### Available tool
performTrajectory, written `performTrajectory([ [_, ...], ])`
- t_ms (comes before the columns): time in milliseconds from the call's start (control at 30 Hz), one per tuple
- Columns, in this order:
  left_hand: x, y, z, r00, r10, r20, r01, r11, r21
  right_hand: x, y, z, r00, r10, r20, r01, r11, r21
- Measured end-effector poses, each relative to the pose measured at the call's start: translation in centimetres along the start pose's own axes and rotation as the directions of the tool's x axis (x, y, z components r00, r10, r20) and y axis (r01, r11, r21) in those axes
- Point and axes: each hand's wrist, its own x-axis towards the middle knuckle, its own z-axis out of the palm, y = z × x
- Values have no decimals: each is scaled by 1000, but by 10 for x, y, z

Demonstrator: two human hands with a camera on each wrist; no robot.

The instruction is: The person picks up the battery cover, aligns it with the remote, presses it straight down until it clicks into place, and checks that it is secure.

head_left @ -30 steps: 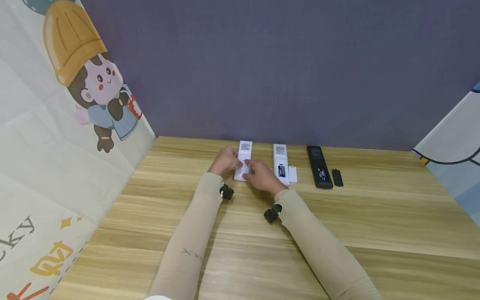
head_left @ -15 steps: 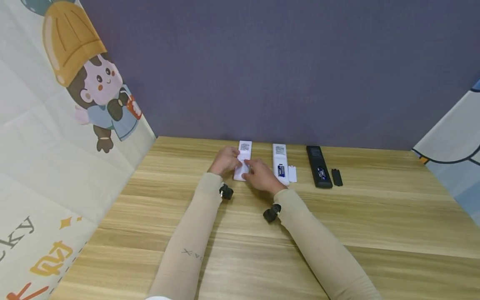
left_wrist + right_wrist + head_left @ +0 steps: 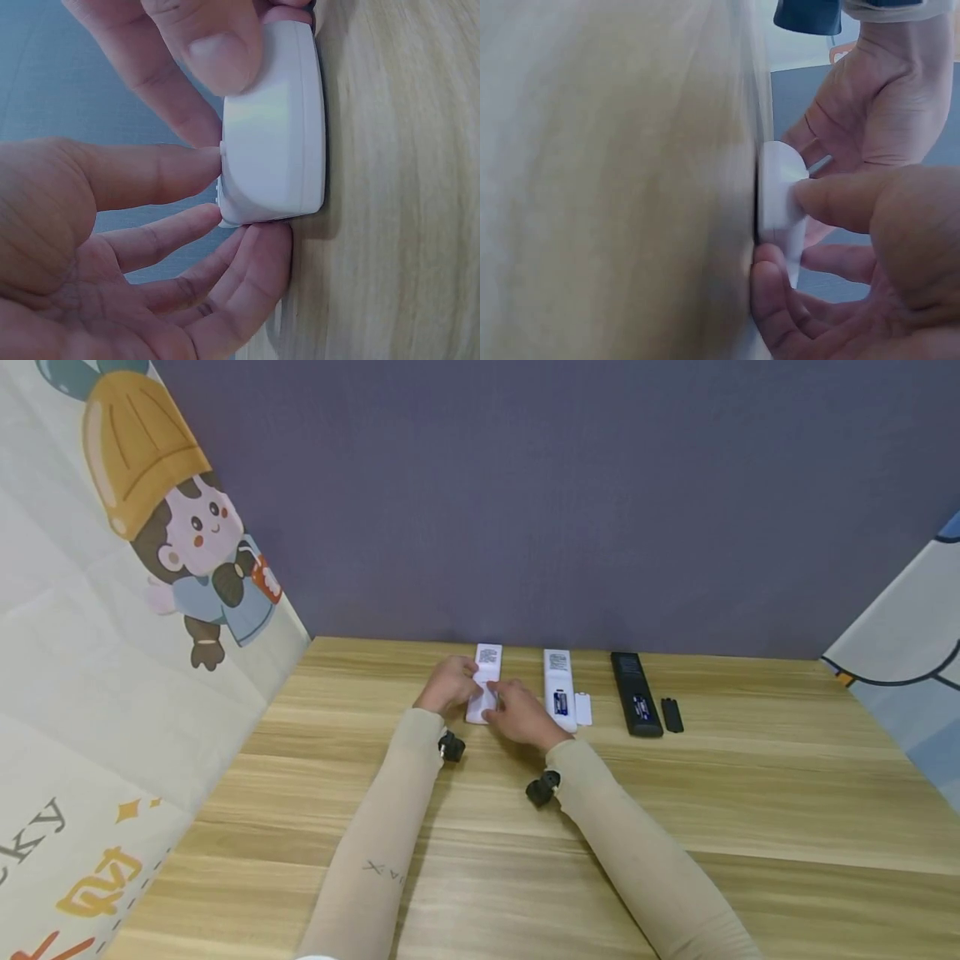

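Observation:
A white remote control (image 3: 489,657) lies back side up on the wooden table, its printed label at the far end. My left hand (image 3: 447,683) grips its left edge, the thumb on the back face. From the right, my right hand (image 3: 523,717) holds the near part, with its thumb by the near end. In the left wrist view, the rounded end of the white remote (image 3: 274,150) sits between fingers of both hands. The right wrist view shows the right thumb against the white remote (image 3: 778,191) and fingers along its side. The hands partly cover its battery area.
A second white remote (image 3: 557,672) has batteries showing, its white cover (image 3: 583,709) beside it. Farther right lies a black remote (image 3: 630,681) with batteries showing and a black cover (image 3: 672,715). A dark panel (image 3: 570,510) stands behind the table (image 3: 480,835).
The head view has shifted very slightly. Both hands stay on the same white remote, and I see no clear movement of the remotes or covers.

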Motion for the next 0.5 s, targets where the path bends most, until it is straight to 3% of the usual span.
performTrajectory([
  [200,-1,1,-1,1000,13,3,-13,999,45,-4,-3,-12,997,-26,71,26,1000,2],
  [500,-3,7,-1,998,53,-43,-47,990,130,-12,2,-41,979,-109,173,108,994,17],
])
